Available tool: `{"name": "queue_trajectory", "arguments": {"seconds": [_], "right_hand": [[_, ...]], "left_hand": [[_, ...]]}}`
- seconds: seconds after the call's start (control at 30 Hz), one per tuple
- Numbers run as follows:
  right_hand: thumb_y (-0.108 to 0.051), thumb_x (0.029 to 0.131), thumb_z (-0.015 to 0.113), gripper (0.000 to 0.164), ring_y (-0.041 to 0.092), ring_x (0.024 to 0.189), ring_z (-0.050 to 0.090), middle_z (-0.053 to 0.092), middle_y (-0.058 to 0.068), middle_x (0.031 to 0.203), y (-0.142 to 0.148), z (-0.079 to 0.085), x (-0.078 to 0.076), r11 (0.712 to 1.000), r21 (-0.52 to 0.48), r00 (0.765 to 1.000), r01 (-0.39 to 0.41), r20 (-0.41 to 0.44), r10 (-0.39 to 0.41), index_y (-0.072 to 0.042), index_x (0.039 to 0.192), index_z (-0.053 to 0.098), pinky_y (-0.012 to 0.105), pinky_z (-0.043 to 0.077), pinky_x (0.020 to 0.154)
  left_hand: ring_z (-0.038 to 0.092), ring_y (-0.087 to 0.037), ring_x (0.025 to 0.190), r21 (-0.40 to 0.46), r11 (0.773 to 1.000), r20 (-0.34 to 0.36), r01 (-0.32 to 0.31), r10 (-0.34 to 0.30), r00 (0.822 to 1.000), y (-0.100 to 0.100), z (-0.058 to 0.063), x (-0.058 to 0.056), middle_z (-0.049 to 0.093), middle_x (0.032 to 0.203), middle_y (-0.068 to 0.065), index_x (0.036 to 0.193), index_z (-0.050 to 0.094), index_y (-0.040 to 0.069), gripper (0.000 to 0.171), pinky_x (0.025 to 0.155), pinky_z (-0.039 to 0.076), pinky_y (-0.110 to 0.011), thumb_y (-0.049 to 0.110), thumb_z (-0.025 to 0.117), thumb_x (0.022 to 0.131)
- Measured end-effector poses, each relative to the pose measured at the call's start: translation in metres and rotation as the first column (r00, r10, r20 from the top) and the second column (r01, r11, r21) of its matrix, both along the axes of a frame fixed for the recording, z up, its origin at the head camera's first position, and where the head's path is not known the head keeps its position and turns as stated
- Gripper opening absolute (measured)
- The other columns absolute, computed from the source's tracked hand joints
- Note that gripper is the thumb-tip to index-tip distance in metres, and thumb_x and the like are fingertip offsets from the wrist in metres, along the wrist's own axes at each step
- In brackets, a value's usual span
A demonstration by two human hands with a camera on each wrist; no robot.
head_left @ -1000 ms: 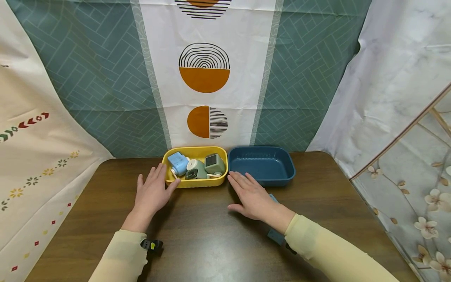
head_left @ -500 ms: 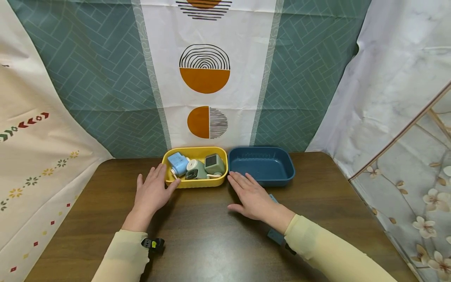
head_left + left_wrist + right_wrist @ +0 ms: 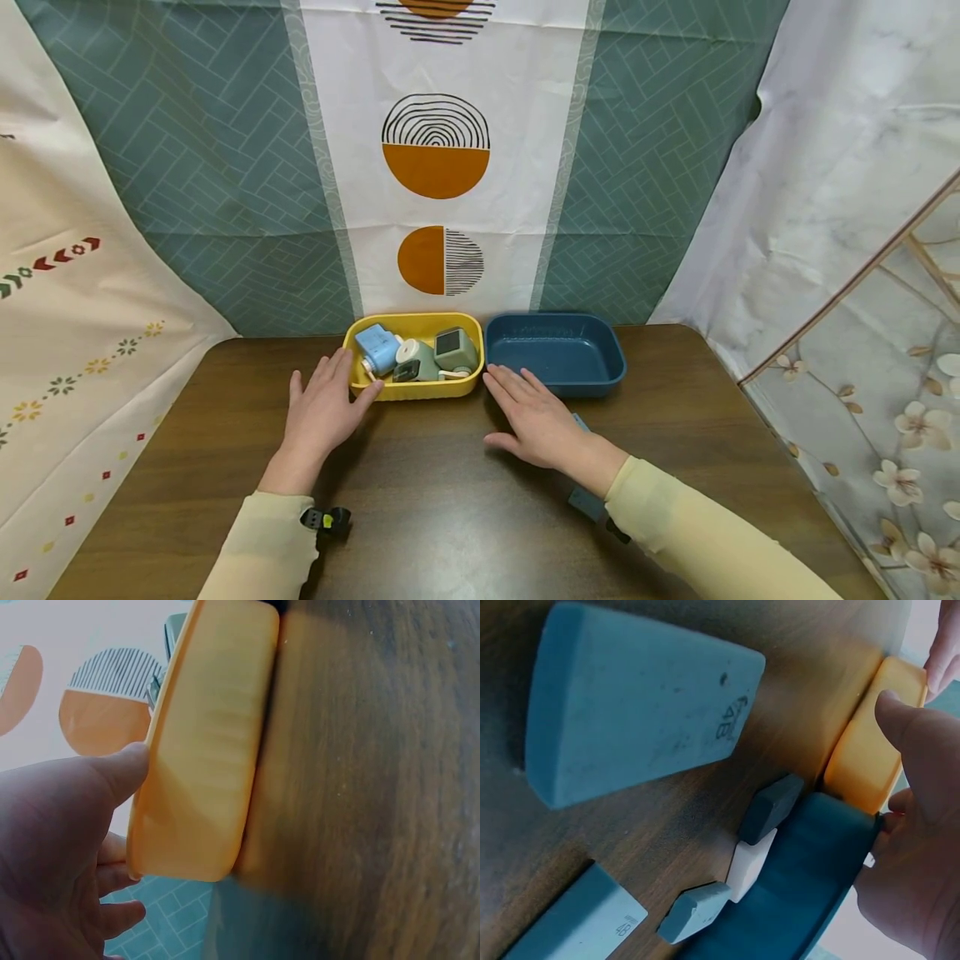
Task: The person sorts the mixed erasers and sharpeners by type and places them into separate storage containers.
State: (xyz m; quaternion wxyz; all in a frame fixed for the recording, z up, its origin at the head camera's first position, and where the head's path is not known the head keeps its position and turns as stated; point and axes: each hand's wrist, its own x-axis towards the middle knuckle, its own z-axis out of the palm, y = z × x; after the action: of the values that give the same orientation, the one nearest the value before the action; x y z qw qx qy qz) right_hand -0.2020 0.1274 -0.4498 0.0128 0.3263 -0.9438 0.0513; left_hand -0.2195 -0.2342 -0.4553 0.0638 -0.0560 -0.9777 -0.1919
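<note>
Patterned cloth (image 3: 450, 212) hangs behind a brown wooden tabletop (image 3: 442, 500). Left of centre in the head view, the person's left grip (image 3: 324, 412) has its fingers extended along the end of a yellow tray (image 3: 420, 391), thumb at the rim. Near centre, the right grip (image 3: 536, 425) lies with straight fingers by the corner of an adjoining blue tray (image 3: 570, 389). Inside the yellow tray sit a light-blue gadget (image 3: 378, 348) and green gadgets (image 3: 455, 350). At left in the right wrist view, blue blocks (image 3: 641, 705) carry "4B" marks; smaller blocks (image 3: 748, 868) lie beside the blue tray.
</note>
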Motion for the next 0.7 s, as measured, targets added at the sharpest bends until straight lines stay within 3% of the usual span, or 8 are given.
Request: {"name": "queue_trajectory", "arguments": {"seconds": [0.37,0.7], "right_hand": [[-0.057,0.106,0.070,0.098,0.027,0.168,0.021,0.024,0.013,0.182,0.003,-0.002,0.001,1.000,-0.018,1.000,-0.014,-0.026,0.013,-0.006,0.176,0.025,0.050,0.013,0.136],[-0.057,0.106,0.070,0.095,0.026,0.168,0.021,0.024,0.010,0.182,0.020,0.007,0.012,0.999,-0.043,0.998,-0.003,-0.060,0.000,-0.007,0.175,0.028,0.049,0.014,0.136]], "left_hand": [[0.028,-0.054,0.160,-0.001,1.000,-0.006,0.001,-0.001,1.000,-0.002,-0.003,0.001,0.030,0.176,-0.028,0.171,0.031,-0.005,0.094,0.127,0.002,-0.079,0.062,0.058,0.110],[0.027,-0.054,0.160,-0.003,1.000,-0.001,0.003,-0.003,1.000,-0.002,-0.004,-0.001,0.030,0.176,-0.029,0.171,0.030,-0.005,0.097,0.126,0.001,-0.080,0.066,0.055,0.109]]}}
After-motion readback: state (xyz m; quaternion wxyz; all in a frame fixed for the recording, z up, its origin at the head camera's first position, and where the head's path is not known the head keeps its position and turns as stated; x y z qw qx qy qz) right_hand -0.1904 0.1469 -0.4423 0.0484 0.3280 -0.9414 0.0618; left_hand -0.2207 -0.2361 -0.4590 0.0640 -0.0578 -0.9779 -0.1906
